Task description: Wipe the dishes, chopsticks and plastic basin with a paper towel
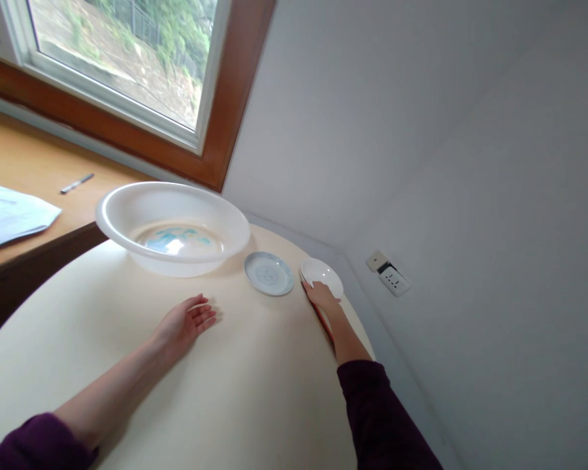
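Right hand: the right hand (pixel 323 297) is stretched far out, bent over the near rim of the white bowl (pixel 326 274) and touching it; from where I stand I cannot tell how firmly it is gripped.
White bowl: at the right hand's fingertips, most of its inside showing past them, near the far right edge of the tabletop (pixel 255 391); being round, it gives no long axis.
Reddish-brown strip: the strip (pixel 324 325) runs lengthwise from the bowl back toward the sleeve, close along the right forearm; I cannot make out what it is.
Left hand: the left hand (pixel 183 324) holds nothing, fingers loosely curled, low over the tabletop and well apart from the bowl, so the right is clearly nearer.
Blue-grey plate: the plate (pixel 268 273) lies just left of the bowl, ahead and right of the left hand.
Basin: the wide translucent basin (pixel 176 266) stands beyond the left hand, left of the plate.
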{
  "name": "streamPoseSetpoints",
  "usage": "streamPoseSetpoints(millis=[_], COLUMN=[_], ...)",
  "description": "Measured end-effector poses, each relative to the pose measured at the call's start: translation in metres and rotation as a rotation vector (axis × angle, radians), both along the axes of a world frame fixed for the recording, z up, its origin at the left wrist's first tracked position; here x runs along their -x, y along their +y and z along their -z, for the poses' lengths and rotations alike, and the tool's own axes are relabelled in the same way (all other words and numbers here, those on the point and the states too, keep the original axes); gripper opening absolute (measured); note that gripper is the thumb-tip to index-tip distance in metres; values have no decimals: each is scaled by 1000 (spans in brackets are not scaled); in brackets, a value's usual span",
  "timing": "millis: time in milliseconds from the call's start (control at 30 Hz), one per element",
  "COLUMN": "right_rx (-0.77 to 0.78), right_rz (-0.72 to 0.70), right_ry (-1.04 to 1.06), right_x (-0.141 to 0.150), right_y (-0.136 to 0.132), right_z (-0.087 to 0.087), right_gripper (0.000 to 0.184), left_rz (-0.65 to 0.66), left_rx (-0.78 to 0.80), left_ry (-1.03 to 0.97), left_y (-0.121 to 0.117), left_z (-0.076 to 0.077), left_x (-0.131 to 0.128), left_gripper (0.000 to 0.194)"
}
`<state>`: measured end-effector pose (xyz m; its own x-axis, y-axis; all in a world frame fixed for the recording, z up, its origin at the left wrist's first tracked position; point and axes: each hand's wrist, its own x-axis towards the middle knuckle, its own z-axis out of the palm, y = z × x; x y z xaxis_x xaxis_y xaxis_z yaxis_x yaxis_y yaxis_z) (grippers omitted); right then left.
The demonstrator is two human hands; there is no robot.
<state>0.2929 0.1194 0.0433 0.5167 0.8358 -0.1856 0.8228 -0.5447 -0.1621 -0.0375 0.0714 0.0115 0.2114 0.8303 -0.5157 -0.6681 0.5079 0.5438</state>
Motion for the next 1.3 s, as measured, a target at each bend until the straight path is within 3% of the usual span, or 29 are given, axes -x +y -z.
streamPoseSetpoints(millis=[400, 833, 1300], right_rx=[-62, -122, -174], right_rz=[38, -51, -95], right_ry=[-79, -150, -244], right_x=[1, 3, -1], right_y=[-6, -21, -23], right_z=[2, 0, -27], right_gripper=[56, 54, 50], left_rz=[7, 1, 11], left_rx=[-7, -8, -8], left_ry=[-3, -4, -12], left_y=[0, 1, 2], left_z=[-2, 2, 3], left_x=[1, 0, 1], left_gripper=[21, 20, 19])
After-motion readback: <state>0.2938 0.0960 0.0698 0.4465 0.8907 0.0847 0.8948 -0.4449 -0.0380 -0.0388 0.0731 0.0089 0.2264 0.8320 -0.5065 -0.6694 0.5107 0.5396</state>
